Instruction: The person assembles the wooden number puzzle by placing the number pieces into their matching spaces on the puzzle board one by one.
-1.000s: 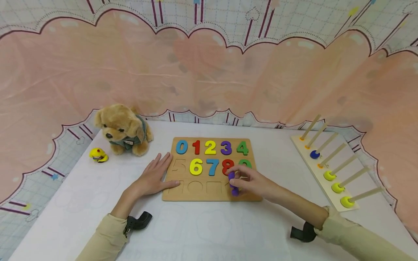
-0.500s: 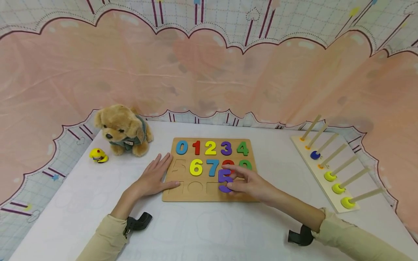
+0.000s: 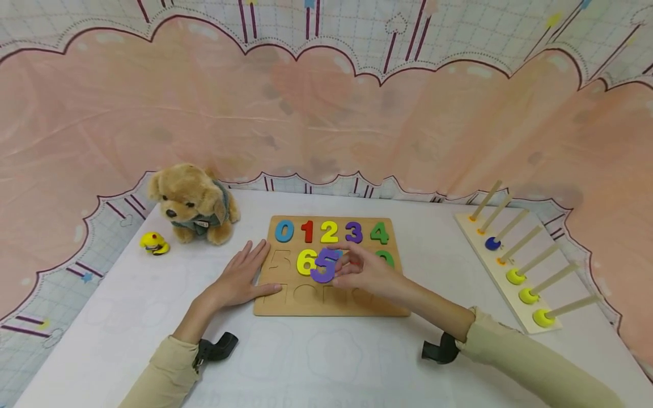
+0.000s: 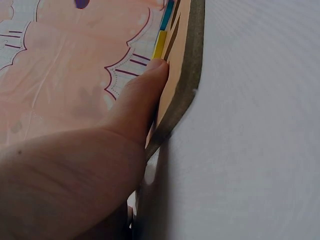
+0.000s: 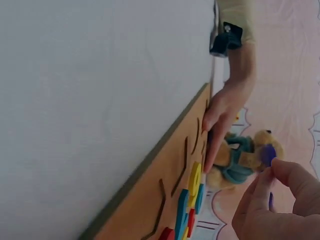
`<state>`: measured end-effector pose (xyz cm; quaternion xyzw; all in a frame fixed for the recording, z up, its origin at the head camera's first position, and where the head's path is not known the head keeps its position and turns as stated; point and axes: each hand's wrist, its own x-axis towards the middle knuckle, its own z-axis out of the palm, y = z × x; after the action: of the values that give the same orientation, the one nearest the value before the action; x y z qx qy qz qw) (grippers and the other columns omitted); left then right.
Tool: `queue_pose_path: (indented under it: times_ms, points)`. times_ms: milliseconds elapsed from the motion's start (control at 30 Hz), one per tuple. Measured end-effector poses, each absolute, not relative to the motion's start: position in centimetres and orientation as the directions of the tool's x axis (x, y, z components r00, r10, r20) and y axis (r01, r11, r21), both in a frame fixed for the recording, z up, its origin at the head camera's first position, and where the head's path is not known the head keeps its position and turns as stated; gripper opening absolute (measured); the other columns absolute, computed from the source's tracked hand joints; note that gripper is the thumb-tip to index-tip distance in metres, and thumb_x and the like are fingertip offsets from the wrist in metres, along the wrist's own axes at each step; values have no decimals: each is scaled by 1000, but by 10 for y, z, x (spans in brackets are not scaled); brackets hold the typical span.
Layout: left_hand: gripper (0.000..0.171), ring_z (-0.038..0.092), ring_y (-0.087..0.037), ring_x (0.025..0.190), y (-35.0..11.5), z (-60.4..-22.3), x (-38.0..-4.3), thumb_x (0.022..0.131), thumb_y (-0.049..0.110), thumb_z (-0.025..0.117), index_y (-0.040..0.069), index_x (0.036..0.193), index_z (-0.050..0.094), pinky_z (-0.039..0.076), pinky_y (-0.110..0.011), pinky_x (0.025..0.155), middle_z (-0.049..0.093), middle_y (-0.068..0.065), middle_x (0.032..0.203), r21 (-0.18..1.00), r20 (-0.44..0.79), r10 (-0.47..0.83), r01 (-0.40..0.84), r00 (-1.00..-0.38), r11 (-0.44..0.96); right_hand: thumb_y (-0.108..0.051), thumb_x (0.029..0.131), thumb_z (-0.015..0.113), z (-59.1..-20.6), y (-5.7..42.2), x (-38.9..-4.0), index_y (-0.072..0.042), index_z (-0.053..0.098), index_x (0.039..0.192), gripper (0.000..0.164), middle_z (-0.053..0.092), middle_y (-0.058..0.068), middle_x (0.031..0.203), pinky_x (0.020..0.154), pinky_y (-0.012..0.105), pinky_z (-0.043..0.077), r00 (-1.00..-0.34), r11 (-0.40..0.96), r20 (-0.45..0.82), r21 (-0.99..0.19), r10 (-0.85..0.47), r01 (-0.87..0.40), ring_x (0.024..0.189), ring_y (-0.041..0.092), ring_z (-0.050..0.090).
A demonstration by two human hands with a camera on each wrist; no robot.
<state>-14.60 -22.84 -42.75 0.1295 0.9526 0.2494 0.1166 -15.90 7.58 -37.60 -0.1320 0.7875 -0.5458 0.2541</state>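
Note:
A purple number 5 piece (image 3: 325, 265) is pinched between the thumb and fingers of my right hand (image 3: 364, 272), above the wooden number board (image 3: 331, 309). In the head view it partly covers the blue 7 and the edge of the yellow 6 (image 3: 305, 262). My left hand (image 3: 237, 275) lies at the board's left side, its fingers straight and its thumb resting on the board. Left of the 6 is a bare 5-shaped outline (image 3: 279, 259). The right wrist view shows the pinching fingers and part of the purple piece (image 5: 268, 154).
Coloured numbers 0 to 4 sit in the board's top row, such as the red 1 (image 3: 306, 232). A plush dog (image 3: 196, 204) and a yellow duck toy (image 3: 154, 242) stand at the left. To the right is a pegged wooden rack (image 3: 510, 277) with rings.
My right hand has moved left across the board, carrying the purple 5, which has turned from edge-on to face the head camera. My left hand has stayed in place.

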Motion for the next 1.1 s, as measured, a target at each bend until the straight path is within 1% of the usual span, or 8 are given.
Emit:
queue_pose_path:
  times_ms: [100, 200, 333, 500, 667, 767, 933, 1100]
  points:
    - [104, -3, -41, 151, -228, -429, -147, 84, 61, 63, 6, 156, 12, 1, -61, 120, 9, -16, 164, 499, -154, 307, 194, -939, 845, -11, 86, 73, -377, 64, -168, -14, 57, 131, 48, 60, 6, 104, 82, 24, 55, -843, 375, -199, -927, -499, -3, 92, 15, 64]
    - [103, -3, -41, 151, -228, -429, -148, 85, 61, 63, 6, 156, 13, 2, -61, 120, 9, -16, 164, 494, -144, 312, 205, -939, 845, -6, 86, 71, -379, 51, -176, -5, 62, 123, 38, 61, 7, 100, 78, 20, 54, -837, 435, -127, -889, -532, -142, 87, 15, 60]
    - [102, -2, -42, 151, -228, -429, -148, 85, 60, 63, 6, 156, 14, 3, -62, 120, 10, -17, 164, 494, -134, 319, 216, -938, 842, -6, 83, 73, -377, 39, -183, 0, 61, 121, 41, 60, 7, 95, 75, 17, 54, -797, 475, -35, -818, -603, -324, 86, 15, 60]
    - [102, -2, -42, 151, -229, -427, -147, 85, 57, 65, 5, 156, 14, 3, -62, 120, 9, -16, 164, 498, -140, 324, 217, -935, 839, -8, 83, 75, -375, 26, -188, 1, 58, 124, 45, 62, 11, 102, 79, 23, 57, -758, 479, 19, -764, -652, -431, 93, 21, 62]
    - [102, -3, -41, 151, -230, -427, -147, 84, 56, 66, 6, 156, 13, 3, -62, 120, 9, -16, 164, 492, -148, 320, 211, -936, 845, -20, 85, 75, -375, 12, -195, -9, 55, 133, 54, 58, 12, 124, 91, 33, 55, -683, 549, -50, -638, -729, -539, 112, 23, 59]
    - [101, -3, -41, 151, -230, -427, -147, 85, 56, 65, 6, 156, 13, 2, -62, 120, 9, -16, 164, 496, -151, 321, 209, -935, 843, -26, 85, 75, -374, 3, -202, -13, 51, 139, 61, 55, 9, 135, 103, 38, 49, -617, 556, -95, -555, -781, -619, 124, 23, 52]
    - [101, -3, -41, 151, -230, -427, -147, 86, 56, 64, 6, 156, 12, 2, -62, 120, 8, -16, 164, 495, -150, 324, 212, -934, 842, -29, 85, 76, -371, -10, -215, -11, 47, 143, 68, 51, 7, 145, 115, 43, 37, -511, 518, -153, -464, -846, -718, 138, 25, 42]
    - [100, -3, -42, 151, -230, -425, -146, 86, 54, 65, 5, 156, 13, 3, -62, 120, 9, -16, 164, 504, -142, 330, 219, -933, 836, -31, 85, 75, -371, -18, -224, -13, 44, 146, 71, 49, 5, 148, 117, 41, 34, -476, 518, -213, -443, -854, -732, 140, 24, 40]
